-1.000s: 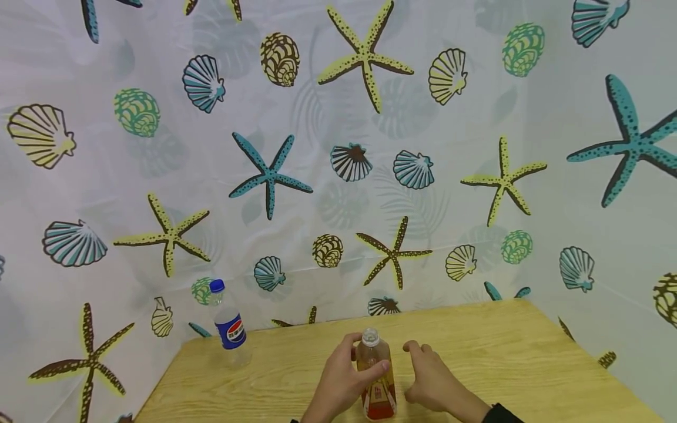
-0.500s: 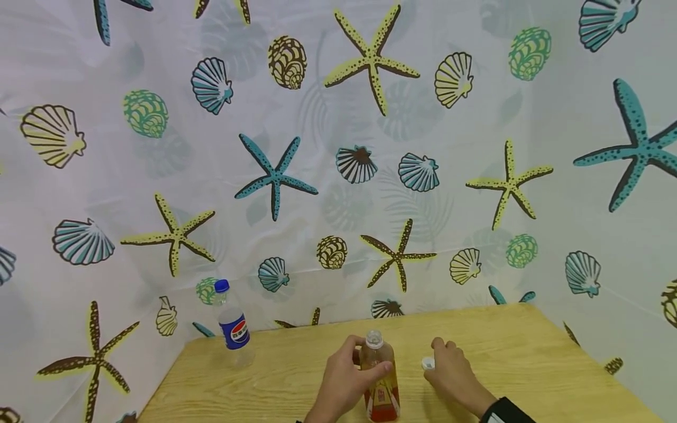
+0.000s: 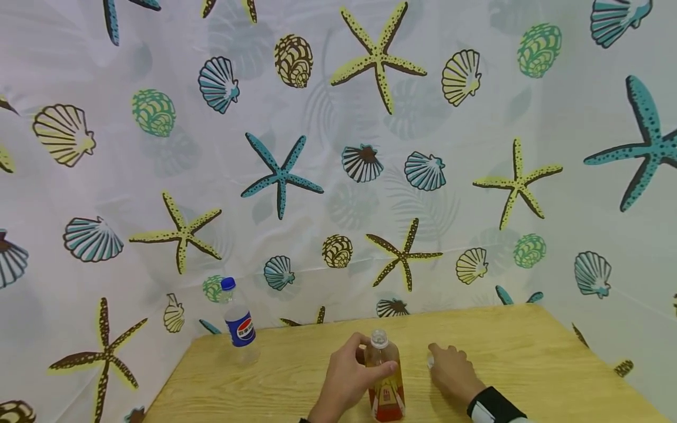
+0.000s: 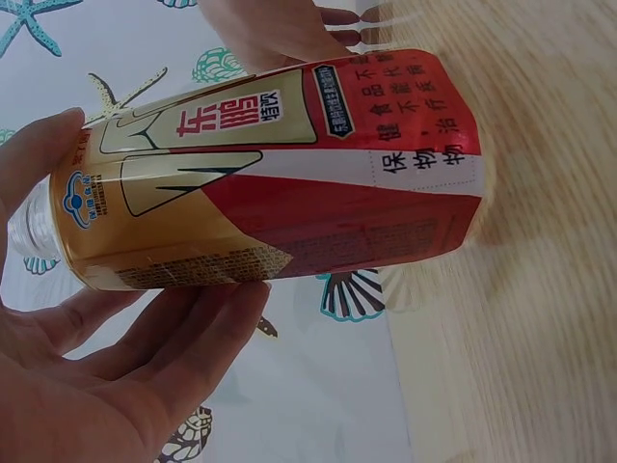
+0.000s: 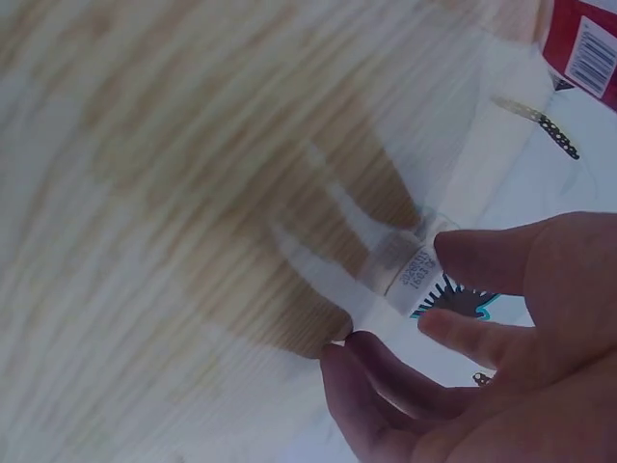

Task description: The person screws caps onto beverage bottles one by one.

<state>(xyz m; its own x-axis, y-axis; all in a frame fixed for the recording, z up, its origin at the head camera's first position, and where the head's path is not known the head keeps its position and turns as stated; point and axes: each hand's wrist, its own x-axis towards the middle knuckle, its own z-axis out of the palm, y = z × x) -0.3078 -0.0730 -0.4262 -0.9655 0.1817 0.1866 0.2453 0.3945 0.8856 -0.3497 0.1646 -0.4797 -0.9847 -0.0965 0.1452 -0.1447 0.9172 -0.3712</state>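
An uncapped bottle (image 3: pixel 388 393) stands upright at the table's (image 3: pixel 508 341) near middle. The left hand (image 3: pixel 345 375) reaches in from the left, its grip pinching the bottle between thumb and fingers. Rightward, the right hand (image 3: pixel 455 373) bends low, thumb and forefinger around a white cap (image 5: pixel 409 278); whether they pinch it, I cannot tell. A blue-capped bottle (image 3: pixel 242 330) stands far left.

Clear bottle (image 3: pixel 240 321), blue cap (image 3: pixel 228 284), blue label (image 3: pixel 242 330), stands at far left of wooden table (image 3: pixel 285 376). White cloth (image 3: pixel 317 106) behind and along both sides, printed with yellow, teal and brown starfish (image 3: pixel 282 176) and shells (image 3: pixel 425 171).
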